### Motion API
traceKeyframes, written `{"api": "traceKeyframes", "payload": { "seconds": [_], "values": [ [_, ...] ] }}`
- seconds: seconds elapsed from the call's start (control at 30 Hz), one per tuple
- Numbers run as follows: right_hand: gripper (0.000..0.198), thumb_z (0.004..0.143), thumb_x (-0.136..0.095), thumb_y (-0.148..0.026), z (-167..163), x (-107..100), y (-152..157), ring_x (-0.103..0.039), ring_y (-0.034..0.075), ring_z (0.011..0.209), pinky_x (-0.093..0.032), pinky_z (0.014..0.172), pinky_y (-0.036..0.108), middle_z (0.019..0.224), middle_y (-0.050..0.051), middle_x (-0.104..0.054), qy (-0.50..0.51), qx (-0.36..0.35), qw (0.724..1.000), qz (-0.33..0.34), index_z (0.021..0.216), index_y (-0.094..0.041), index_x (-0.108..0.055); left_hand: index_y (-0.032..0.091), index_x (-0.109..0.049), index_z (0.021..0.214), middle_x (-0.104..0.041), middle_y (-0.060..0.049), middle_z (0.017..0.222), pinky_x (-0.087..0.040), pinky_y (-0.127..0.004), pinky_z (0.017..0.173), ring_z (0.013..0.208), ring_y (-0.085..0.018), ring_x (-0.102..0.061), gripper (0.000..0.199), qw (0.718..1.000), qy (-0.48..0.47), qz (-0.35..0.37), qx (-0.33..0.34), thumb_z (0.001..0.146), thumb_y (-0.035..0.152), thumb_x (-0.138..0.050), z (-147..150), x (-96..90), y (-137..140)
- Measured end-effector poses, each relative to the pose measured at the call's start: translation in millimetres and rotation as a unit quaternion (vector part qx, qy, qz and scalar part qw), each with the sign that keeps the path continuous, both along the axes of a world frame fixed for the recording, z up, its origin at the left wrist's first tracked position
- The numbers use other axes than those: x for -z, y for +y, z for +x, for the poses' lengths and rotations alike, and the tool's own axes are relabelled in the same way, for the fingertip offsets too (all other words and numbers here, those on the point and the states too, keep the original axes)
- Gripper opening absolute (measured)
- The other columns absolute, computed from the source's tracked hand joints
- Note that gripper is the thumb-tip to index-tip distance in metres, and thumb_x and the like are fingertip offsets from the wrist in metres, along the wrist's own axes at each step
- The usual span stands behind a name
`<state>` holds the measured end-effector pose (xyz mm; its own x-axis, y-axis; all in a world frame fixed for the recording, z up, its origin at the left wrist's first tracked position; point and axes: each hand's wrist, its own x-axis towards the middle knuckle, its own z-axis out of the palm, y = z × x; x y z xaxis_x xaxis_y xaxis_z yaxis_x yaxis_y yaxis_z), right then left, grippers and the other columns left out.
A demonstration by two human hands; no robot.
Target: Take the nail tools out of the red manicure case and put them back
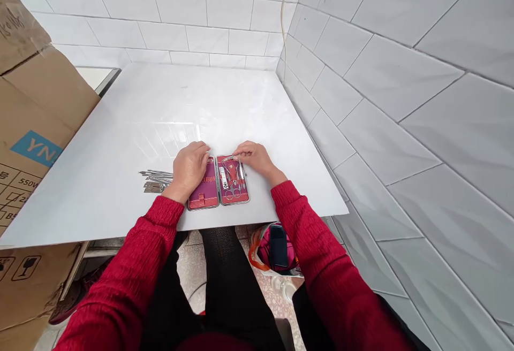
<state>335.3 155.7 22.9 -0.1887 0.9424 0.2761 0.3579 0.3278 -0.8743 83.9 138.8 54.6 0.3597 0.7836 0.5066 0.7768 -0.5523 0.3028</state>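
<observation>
Lying open flat, the red manicure case [219, 182] holds small metal tools [232, 177].

Both hands [190, 168] [254, 157] on open manicure case [219, 188]

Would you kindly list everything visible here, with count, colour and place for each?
manicure case: one, dark red, lying open on the table near its front edge
tools in the case: several, silver, in the case's right half
loose tools: a small pile, silver, on the table left of the case
table: one, white, set into the tiled corner
cardboard boxes: at least two, brown, stacked at the left
bag: one, pink with orange handles, on the floor under the table
wall tiles: many, white, behind and to the right
left hand: resting on the case's left half
right hand: fingertips on a silver tool at the case's top right
sleeves: two, red
</observation>
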Motion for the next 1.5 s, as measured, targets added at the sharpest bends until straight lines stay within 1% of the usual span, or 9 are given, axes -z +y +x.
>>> {"api": "traceKeyframes", "payload": {
  "seconds": [0.17,0.4,0.63,0.9,0.97,1.1,1.2,1.33,1.5],
  "values": [
    [0.008,0.086,-0.071,-0.026,0,-5,-3,-0.060,0.018,0.084,-0.047,0.075,0.031,0.095,0.003,-0.069,-0.033,0.001,0.999,0.018,0.083,-0.022,-0.077,0.020,-0.074,0.091,-0.075,-0.009,0.104,-0.055,-0.041,0.085,0.102,-0.027,-0.067,0.028,0.999,0.005,-0.023,0.044,0.102,0.019,-0.048,2,12.4,10],
    [0.012,0.090,-0.065,-0.028,11,-12,-9,-0.063,0.022,0.094,-0.048,0.081,0.034,0.097,0.004,-0.070,-0.072,0.017,0.997,0.023,0.084,-0.023,-0.074,0.020,-0.073,0.093,-0.074,-0.009,0.103,-0.055,-0.042,0.085,0.101,-0.027,-0.066,0.030,0.998,0.004,-0.009,0.054,0.104,0.020,-0.046,-1,20.7,11],
    [0.009,0.086,-0.068,-0.028,13,-2,1,-0.063,0.021,0.087,-0.049,0.082,0.035,0.093,0.005,-0.070,-0.070,0.142,0.987,0.034,0.083,-0.022,-0.074,0.021,-0.071,0.090,-0.073,-0.008,0.098,-0.053,-0.039,0.083,0.100,-0.025,-0.066,0.029,0.999,0.012,0.011,0.047,0.102,0.014,-0.045,-1,21.8,10],
    [0.014,0.083,-0.070,-0.030,0,-2,1,-0.061,0.019,0.080,-0.050,0.080,0.035,0.095,0.005,-0.070,-0.075,0.202,0.976,0.029,0.093,-0.021,-0.075,0.022,-0.068,0.086,-0.072,-0.008,0.100,-0.051,-0.037,0.082,0.100,-0.025,-0.065,0.032,0.998,0.033,-0.038,0.026,0.104,0.014,-0.042,0,15.9,7],
    [0.013,0.084,-0.069,-0.033,-2,-7,-3,-0.060,0.018,0.077,-0.049,0.077,0.032,0.091,0.003,-0.070,-0.072,0.207,0.975,0.026,0.088,-0.021,-0.073,0.021,-0.068,0.087,-0.073,-0.008,0.101,-0.051,-0.038,0.082,0.100,-0.025,-0.066,0.032,0.998,0.036,-0.040,0.023,0.103,0.013,-0.042,0,15.4,7],
    [0.035,0.089,-0.070,-0.048,-9,-21,-11,-0.055,0.016,0.067,-0.037,0.062,0.029,0.069,-0.001,-0.063,-0.163,0.188,0.967,-0.050,0.067,-0.022,-0.062,0.021,-0.069,0.089,-0.073,-0.009,0.102,-0.052,-0.038,0.082,0.102,-0.025,-0.066,0.031,0.999,0.033,-0.031,0.023,0.103,0.013,-0.043,0,15.5,8],
    [0.043,0.087,-0.075,-0.052,-15,-33,-14,-0.054,0.016,0.065,-0.031,0.059,0.029,0.064,-0.002,-0.062,-0.251,0.176,0.947,-0.097,0.061,-0.022,-0.057,0.021,-0.069,0.088,-0.072,-0.008,0.099,-0.051,-0.037,0.080,0.100,-0.025,-0.066,0.032,0.999,0.038,-0.027,0.026,0.102,0.014,-0.042,1,15.1,8],
    [0.034,0.090,-0.071,-0.042,-20,-44,-15,-0.054,0.016,0.067,-0.031,0.060,0.030,0.072,0.000,-0.066,-0.334,0.159,0.923,-0.106,0.065,-0.022,-0.060,0.021,-0.069,0.086,-0.072,-0.008,0.099,-0.051,-0.038,0.079,0.099,-0.026,-0.066,0.032,0.999,0.043,-0.023,0.020,0.101,0.013,-0.042,3,15.7,9],
    [0.024,0.090,-0.057,-0.020,-24,-51,-16,-0.047,0.018,0.062,-0.027,0.059,0.033,0.068,0.003,-0.063,-0.442,0.144,0.883,-0.061,0.066,-0.021,-0.060,0.021,-0.068,0.085,-0.072,-0.008,0.098,-0.050,-0.039,0.077,0.097,-0.026,-0.065,0.034,0.998,0.045,-0.022,0.029,0.102,0.014,-0.040,4,16.8,10]
  ]
}}
